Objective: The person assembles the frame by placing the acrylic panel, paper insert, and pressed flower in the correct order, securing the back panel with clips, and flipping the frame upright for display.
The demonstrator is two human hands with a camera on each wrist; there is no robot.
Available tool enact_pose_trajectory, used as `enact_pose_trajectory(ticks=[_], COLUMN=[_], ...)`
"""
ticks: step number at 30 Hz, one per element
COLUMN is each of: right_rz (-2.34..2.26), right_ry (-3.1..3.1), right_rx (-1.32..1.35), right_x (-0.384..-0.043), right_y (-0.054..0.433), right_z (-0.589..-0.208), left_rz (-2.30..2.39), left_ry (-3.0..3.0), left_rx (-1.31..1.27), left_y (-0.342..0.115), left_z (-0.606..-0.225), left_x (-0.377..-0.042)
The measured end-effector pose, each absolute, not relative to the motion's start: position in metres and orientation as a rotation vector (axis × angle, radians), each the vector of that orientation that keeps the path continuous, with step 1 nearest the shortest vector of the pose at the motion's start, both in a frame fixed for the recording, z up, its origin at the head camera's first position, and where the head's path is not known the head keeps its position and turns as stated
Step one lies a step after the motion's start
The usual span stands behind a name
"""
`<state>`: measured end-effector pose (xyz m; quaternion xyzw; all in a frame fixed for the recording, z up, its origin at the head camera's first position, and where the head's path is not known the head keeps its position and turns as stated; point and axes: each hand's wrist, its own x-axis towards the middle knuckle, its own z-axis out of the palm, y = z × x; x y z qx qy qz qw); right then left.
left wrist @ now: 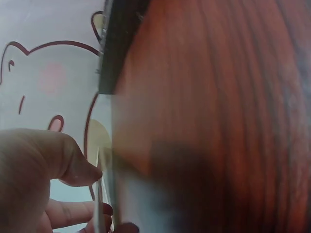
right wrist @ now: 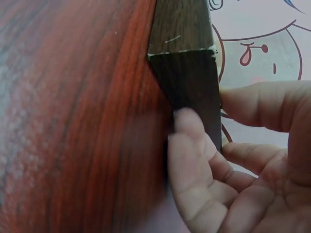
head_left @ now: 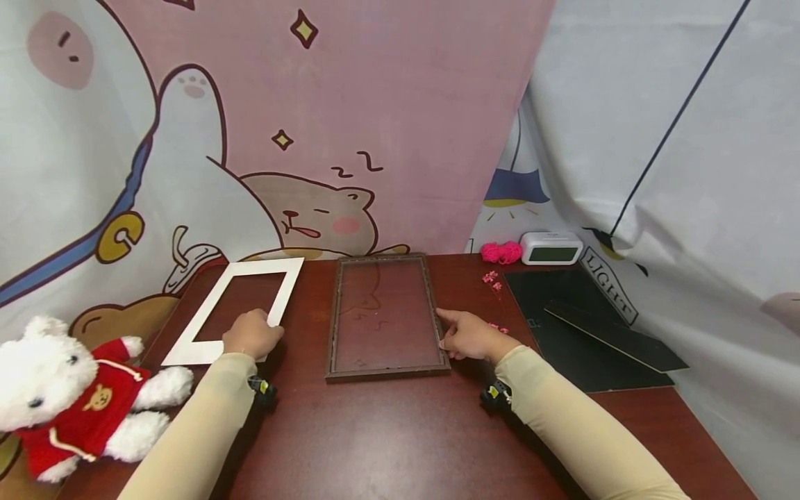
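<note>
Well apart, the left hand (head_left: 253, 335) pinched the white mat (head_left: 201, 316), the right hand (head_left: 469, 335) the brown frame (head_left: 389, 374) mid-table (head_left: 362, 437) — "LIGHT" and "ZZ" marking the backdrop (head_left: 431, 104).

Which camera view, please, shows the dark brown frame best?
The head view, because all four sides of the dark brown frame show there, with the right hand at its right side. The right wrist view shows one corner close up, partly behind fingers; the left wrist view shows only a corner portion near the top.
</note>
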<state>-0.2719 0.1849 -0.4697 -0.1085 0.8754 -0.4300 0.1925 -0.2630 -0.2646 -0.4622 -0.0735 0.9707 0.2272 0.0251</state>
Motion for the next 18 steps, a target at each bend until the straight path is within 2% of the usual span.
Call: enact_pose_trajectory(ticks=[8, 18], right_rz=[-1.257, -1.603], right_ry=[2.638, 2.563], right_rx=[-0.316, -0.413], right_x=[-0.274, -0.263], right_y=[0.182, 0.145], right_z=[-0.466, -0.454], left_rz=[0.835, 1.01], left_ry=[3.035, 2.999], left_rx=[-0.118, 0.087], left_y=[-0.246, -0.181], left_z=[-0.45, -0.432], left_x=[-0.254, -0.232])
